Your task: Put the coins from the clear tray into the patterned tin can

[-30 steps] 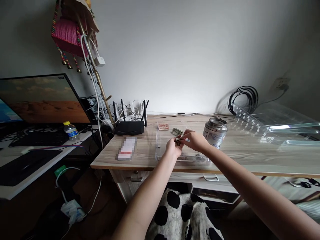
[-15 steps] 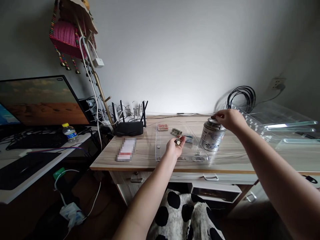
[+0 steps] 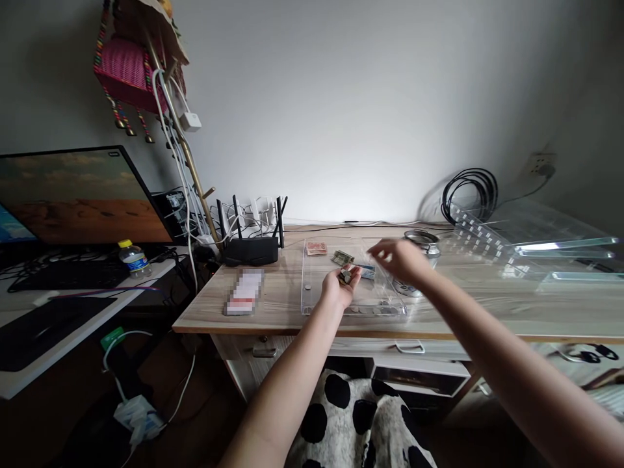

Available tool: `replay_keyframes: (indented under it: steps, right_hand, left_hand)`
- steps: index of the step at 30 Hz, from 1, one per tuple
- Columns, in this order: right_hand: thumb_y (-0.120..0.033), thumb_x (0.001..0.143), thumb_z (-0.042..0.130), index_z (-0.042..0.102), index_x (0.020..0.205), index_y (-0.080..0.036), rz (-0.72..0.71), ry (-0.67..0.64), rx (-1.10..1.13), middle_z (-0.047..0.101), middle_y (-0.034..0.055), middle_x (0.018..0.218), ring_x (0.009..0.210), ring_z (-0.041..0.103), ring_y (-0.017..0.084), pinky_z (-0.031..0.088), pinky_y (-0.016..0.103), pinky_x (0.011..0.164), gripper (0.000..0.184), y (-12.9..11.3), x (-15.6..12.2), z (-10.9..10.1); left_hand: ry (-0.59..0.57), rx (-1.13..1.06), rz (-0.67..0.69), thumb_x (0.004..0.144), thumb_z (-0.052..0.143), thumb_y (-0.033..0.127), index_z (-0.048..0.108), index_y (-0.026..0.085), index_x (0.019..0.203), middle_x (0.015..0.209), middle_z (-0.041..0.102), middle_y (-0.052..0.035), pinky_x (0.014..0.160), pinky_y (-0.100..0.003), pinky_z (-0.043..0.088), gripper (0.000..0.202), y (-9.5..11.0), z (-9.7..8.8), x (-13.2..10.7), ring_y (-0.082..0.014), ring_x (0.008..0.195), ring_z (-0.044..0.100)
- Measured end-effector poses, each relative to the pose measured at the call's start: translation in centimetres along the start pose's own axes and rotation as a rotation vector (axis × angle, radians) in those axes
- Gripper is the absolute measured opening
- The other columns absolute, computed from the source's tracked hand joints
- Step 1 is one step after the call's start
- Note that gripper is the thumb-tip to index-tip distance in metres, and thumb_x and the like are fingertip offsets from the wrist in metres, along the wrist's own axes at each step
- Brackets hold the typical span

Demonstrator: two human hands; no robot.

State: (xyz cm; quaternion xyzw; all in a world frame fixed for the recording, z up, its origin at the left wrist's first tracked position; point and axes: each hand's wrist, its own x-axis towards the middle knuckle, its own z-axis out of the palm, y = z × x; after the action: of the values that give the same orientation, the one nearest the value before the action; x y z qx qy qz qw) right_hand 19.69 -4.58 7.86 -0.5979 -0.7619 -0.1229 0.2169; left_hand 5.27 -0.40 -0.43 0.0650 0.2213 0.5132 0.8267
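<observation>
My left hand (image 3: pixel 338 288) is cupped palm up over a clear plastic tray (image 3: pixel 312 286) on the wooden desk (image 3: pixel 277 302), holding a small pile of coins (image 3: pixel 346 277). My right hand (image 3: pixel 398 259) hovers in the air between that pile and a silver tin can (image 3: pixel 423 242), fingers loosely curled and slightly blurred; nothing shows in them. Several coins (image 3: pixel 375 310) lie along the tray's near edge. Banknotes (image 3: pixel 316 247) and a second folded note (image 3: pixel 343 257) lie at the tray's far end.
A black router (image 3: pixel 251 247) and a small white and red box (image 3: pixel 242 293) sit on the desk's left part. Clear acrylic trays (image 3: pixel 531 244) and a coiled black cable (image 3: pixel 470 192) are at the right. A monitor (image 3: pixel 78 195) and bottle (image 3: pixel 129 255) stand on the left desk.
My right hand went from my left hand to the top of the tin can, then came back toward the coins in my left hand. My left hand stayed in place.
</observation>
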Motion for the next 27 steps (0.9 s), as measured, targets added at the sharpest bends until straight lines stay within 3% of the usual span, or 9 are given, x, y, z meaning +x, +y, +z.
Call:
replay_keyframes:
  steps: [3,7,11,16,23,25,27]
  right_hand:
    - [-0.031,0.074,0.047,0.063,0.09,-0.028,-0.145,-0.112,0.126,0.06,0.0004,0.089,0.07,0.055,0.012,0.039,0.021,0.055,0.023,-3.2,-1.0,3.4]
    - [-0.026,0.071,0.051,0.063,0.075,-0.024,-0.136,-0.098,0.226,0.061,0.002,0.082,0.07,0.055,0.014,0.039,0.022,0.057,0.013,-4.1,-1.1,5.4]
    - [-0.027,0.072,0.049,0.061,0.074,-0.02,-0.126,-0.058,0.359,0.062,0.0009,0.071,0.063,0.054,0.012,0.04,0.022,0.057,0.014,-2.5,-0.7,3.5]
    - [-0.037,0.07,0.05,0.062,0.074,-0.018,-0.035,0.025,0.426,0.064,0.0017,0.07,0.06,0.055,0.011,0.041,0.022,0.057,0.023,0.0,0.2,0.5]
    - [-0.024,0.066,0.053,0.06,0.07,-0.016,0.078,-0.193,0.419,0.063,0.0026,0.062,0.054,0.055,0.011,0.04,0.021,0.051,0.012,-2.2,1.1,3.4]
    - [-0.027,0.068,0.052,0.06,0.072,-0.016,0.065,-0.139,0.398,0.063,0.0024,0.063,0.055,0.055,0.011,0.04,0.021,0.051,0.014,-2.2,1.2,3.0]
    - [-0.032,0.071,0.049,0.061,0.078,-0.018,0.092,0.023,0.339,0.064,0.0022,0.069,0.059,0.055,0.011,0.04,0.021,0.052,0.02,-1.0,1.3,1.3]
  left_hand:
    - [0.008,0.001,0.029,0.074,0.036,0.009,0.051,0.009,0.071,0.071,0.056,-0.0114,0.052,-0.023,0.05,0.016,-0.1,0.0,0.4,-0.0156,0.066,0.059]
    - [0.01,-0.012,0.052,0.072,0.036,0.006,0.05,0.01,0.066,0.064,0.053,-0.0072,0.052,-0.021,0.049,0.015,-0.2,0.2,0.6,-0.0109,0.057,0.056]
    - [0.036,-0.029,0.077,0.073,0.036,0.004,0.049,0.01,0.067,0.067,0.055,-0.0079,0.054,-0.021,0.05,0.015,-0.2,0.4,-0.1,-0.0113,0.06,0.057]
    - [0.028,-0.028,0.01,0.075,0.039,0.008,0.051,0.008,0.069,0.073,0.057,-0.0126,0.054,-0.025,0.052,0.013,-0.3,0.6,-0.8,-0.0181,0.072,0.06]
    - [0.0,-0.022,-0.005,0.074,0.036,0.003,0.051,0.007,0.069,0.07,0.057,-0.0122,0.054,-0.023,0.052,0.016,-0.2,0.7,-0.8,-0.0164,0.068,0.061]
    - [0.004,-0.038,0.004,0.073,0.035,0.002,0.052,0.007,0.07,0.071,0.057,-0.0124,0.054,-0.023,0.052,0.017,-0.1,0.7,-0.9,-0.017,0.069,0.061]
    - [0.005,-0.049,-0.008,0.073,0.036,0.003,0.052,0.007,0.071,0.072,0.058,-0.013,0.054,-0.024,0.052,0.017,-0.1,0.6,-0.9,-0.0187,0.072,0.061]
